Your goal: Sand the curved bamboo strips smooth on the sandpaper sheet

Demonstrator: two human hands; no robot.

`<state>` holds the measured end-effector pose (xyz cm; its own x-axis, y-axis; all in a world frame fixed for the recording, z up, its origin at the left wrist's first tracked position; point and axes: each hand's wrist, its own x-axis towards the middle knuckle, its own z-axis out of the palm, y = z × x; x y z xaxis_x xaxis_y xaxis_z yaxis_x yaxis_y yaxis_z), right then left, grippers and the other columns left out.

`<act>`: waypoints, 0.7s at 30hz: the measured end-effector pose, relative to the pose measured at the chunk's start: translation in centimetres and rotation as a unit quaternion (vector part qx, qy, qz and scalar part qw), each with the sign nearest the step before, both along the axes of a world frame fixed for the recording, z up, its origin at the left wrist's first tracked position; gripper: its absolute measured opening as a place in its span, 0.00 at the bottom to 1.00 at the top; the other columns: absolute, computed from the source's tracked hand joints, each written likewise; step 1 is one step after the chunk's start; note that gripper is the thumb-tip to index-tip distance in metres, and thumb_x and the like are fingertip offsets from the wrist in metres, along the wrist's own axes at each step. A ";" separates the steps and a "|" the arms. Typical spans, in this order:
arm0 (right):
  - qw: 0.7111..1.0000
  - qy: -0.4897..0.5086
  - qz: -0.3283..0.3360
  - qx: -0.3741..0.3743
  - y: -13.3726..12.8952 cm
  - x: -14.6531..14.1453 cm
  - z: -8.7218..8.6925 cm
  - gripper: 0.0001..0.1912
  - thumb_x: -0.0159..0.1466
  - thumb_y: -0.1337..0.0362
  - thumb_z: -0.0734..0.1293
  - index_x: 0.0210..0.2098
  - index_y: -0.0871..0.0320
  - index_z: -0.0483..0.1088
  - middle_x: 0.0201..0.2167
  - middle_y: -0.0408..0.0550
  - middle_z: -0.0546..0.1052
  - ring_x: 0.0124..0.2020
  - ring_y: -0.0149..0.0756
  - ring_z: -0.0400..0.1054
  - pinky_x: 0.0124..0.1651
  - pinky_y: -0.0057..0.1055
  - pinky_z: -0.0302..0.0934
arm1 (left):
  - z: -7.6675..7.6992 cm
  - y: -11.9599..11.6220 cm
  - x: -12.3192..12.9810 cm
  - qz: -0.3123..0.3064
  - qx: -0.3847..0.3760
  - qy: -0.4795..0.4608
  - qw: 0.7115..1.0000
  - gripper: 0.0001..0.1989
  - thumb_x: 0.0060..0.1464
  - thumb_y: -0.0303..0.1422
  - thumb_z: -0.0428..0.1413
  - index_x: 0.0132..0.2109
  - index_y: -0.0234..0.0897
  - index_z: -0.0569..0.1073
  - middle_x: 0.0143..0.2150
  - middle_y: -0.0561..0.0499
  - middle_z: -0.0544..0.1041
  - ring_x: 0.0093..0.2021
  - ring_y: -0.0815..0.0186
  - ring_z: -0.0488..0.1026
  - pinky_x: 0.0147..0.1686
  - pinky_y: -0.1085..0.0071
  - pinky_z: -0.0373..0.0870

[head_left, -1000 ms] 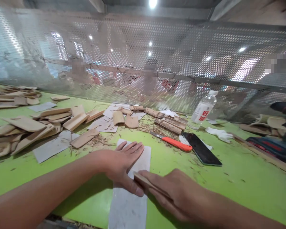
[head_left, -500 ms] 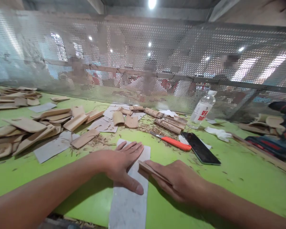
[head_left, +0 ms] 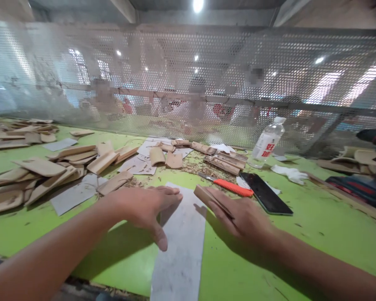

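Observation:
A long whitish-grey strip of paper (head_left: 180, 255), smudged in places, lies in front of me on the green table. My left hand (head_left: 141, 209) hovers over its left edge, fingers stretched and thumb apart, holding nothing. On the right side, my right hand (head_left: 246, 217) grips a thin flat piece of bamboo (head_left: 208, 197), its free end pointing left over the paper's right edge. Just beyond that hand lie an orange-handled utility knife (head_left: 232, 187) and a black phone (head_left: 266, 193).
Curved bamboo pieces (head_left: 40, 167) are heaped at the left, with more (head_left: 224, 163) among shavings towards the back. A plastic bottle (head_left: 266, 144) stands near the perforated screen (head_left: 163, 54). A cordless drill (head_left: 357, 192) and crumpled tissue (head_left: 290, 173) are at the right. People show dimly behind the screen.
My left hand has lifted from the paper and moved left. My right hand has moved slightly away from me and to the right with the bamboo piece. The paper has shifted a little right.

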<state>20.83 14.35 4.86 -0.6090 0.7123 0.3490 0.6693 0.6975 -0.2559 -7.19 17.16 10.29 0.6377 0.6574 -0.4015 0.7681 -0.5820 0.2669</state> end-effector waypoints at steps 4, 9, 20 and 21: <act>0.995 -0.027 0.073 -0.062 0.1 -0.6 0.4 0.25 0.76 0.57 0.54 0.69 0.53 0.61 0.33 0.47 0.82 0.23 0.35 0.70 0.30 0.30 0.60 | -1.1 0.5 0.3 -0.044 -0.035 -0.039 0.998 0.65 0.45 0.63 0.64 0.77 0.39 0.42 0.78 0.43 0.42 0.75 0.43 0.44 0.70 0.53 0.49; 0.978 -0.033 0.140 -0.154 -2.2 -2.2 2.3 0.19 0.76 0.59 0.54 0.59 0.54 0.70 0.33 0.45 0.79 0.25 0.32 0.67 0.31 0.27 0.58 | -1.1 0.9 0.7 -0.047 -0.082 -0.011 0.995 0.73 0.44 0.64 0.64 0.75 0.34 0.26 0.77 0.41 0.27 0.75 0.43 0.31 0.71 0.51 0.42; 0.981 -0.030 0.125 -0.147 -1.6 -1.9 2.0 0.19 0.76 0.58 0.55 0.59 0.53 0.70 0.34 0.46 0.80 0.24 0.32 0.67 0.30 0.28 0.58 | -1.3 0.2 1.3 -0.019 -0.079 -0.030 0.996 0.72 0.47 0.63 0.62 0.75 0.29 0.25 0.76 0.37 0.28 0.75 0.40 0.29 0.70 0.46 0.40; 0.979 -0.016 0.136 -0.148 -1.7 -1.8 1.9 0.19 0.76 0.59 0.56 0.60 0.53 0.70 0.34 0.45 0.80 0.25 0.32 0.68 0.30 0.28 0.59 | -1.4 0.2 1.3 -0.017 -0.077 -0.037 0.996 0.70 0.49 0.63 0.61 0.75 0.29 0.26 0.76 0.36 0.28 0.75 0.41 0.29 0.70 0.46 0.38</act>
